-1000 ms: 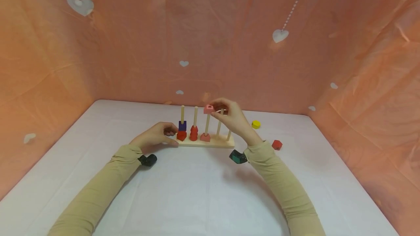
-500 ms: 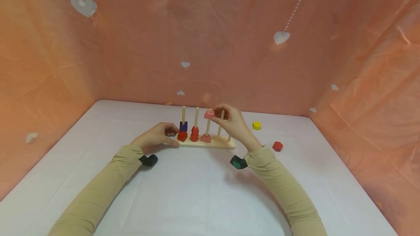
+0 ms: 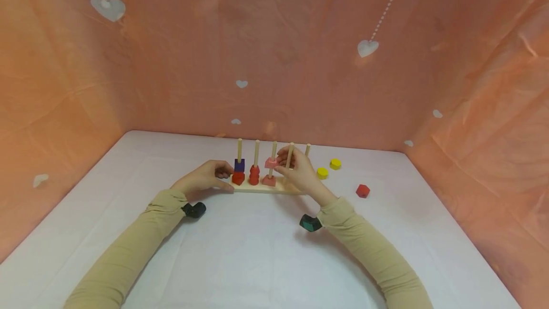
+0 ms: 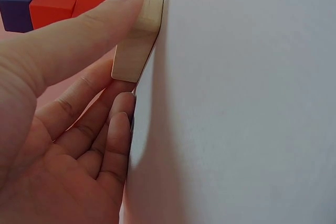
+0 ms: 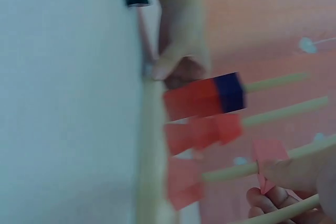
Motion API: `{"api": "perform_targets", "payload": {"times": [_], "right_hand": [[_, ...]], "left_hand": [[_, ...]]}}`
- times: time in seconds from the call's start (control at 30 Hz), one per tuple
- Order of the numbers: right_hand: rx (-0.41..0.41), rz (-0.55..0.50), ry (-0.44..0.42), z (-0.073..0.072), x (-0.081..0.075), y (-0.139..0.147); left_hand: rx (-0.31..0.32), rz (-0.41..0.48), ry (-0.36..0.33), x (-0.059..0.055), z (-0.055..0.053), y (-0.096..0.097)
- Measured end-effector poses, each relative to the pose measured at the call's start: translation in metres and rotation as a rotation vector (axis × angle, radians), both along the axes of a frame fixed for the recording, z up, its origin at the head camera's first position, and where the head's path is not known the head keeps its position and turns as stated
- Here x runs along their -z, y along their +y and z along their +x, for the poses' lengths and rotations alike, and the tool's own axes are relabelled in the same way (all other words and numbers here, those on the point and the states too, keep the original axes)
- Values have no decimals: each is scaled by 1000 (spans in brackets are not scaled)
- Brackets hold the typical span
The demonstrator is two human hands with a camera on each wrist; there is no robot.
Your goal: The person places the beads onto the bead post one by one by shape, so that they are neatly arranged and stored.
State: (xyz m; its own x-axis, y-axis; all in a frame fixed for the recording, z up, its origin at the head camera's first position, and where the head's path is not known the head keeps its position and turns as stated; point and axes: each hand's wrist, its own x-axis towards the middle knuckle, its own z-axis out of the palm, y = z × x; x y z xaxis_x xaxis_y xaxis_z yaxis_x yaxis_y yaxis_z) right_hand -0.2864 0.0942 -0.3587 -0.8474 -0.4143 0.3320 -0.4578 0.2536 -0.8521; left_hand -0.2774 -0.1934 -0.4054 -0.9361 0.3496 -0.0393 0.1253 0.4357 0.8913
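A wooden peg board (image 3: pixel 257 189) with several upright pegs stands on the table. My left hand (image 3: pixel 203 176) grips its left end; in the left wrist view the thumb (image 4: pixel 113 11) lies along the front side of the base, the fingers behind. The right hand (image 3: pixel 303 175) pinches a pink trapezoid block (image 3: pixel 270 163), threaded partway down the third peg (image 3: pixel 274 149). Below it, apart, another pink block (image 3: pixel 269 181) sits at that peg's foot. On the first peg a dark blue block (image 3: pixel 239 165) rests above red (image 3: pixel 238 178). Red rounded beads (image 3: pixel 254 175) fill the second peg's lower part.
To the right of the board lie two yellow blocks (image 3: pixel 322 173) and a red block (image 3: pixel 362 191). The white-covered table (image 3: pixel 257 252) is bounded by orange-pink cloth walls (image 3: pixel 274 61) with white hearts. A dark device is strapped at each wrist.
My right hand has lowered the pink block from the third peg's top to partway down it. A second yellow block has come into sight beside that hand. The left hand keeps its place.
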Motion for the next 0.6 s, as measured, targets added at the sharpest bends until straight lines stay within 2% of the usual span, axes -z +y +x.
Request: {"api": "perform_targets", "payload": {"times": [0.4, 0.47, 0.6], "right_hand": [[26, 38, -33, 0, 29, -2], [16, 36, -39, 7, 24, -2], [6, 34, -29, 8, 26, -2]], "left_hand": [[4, -8, 13, 0, -1, 1], [5, -5, 15, 1, 0, 1], [3, 3, 12, 1, 0, 1]]}}
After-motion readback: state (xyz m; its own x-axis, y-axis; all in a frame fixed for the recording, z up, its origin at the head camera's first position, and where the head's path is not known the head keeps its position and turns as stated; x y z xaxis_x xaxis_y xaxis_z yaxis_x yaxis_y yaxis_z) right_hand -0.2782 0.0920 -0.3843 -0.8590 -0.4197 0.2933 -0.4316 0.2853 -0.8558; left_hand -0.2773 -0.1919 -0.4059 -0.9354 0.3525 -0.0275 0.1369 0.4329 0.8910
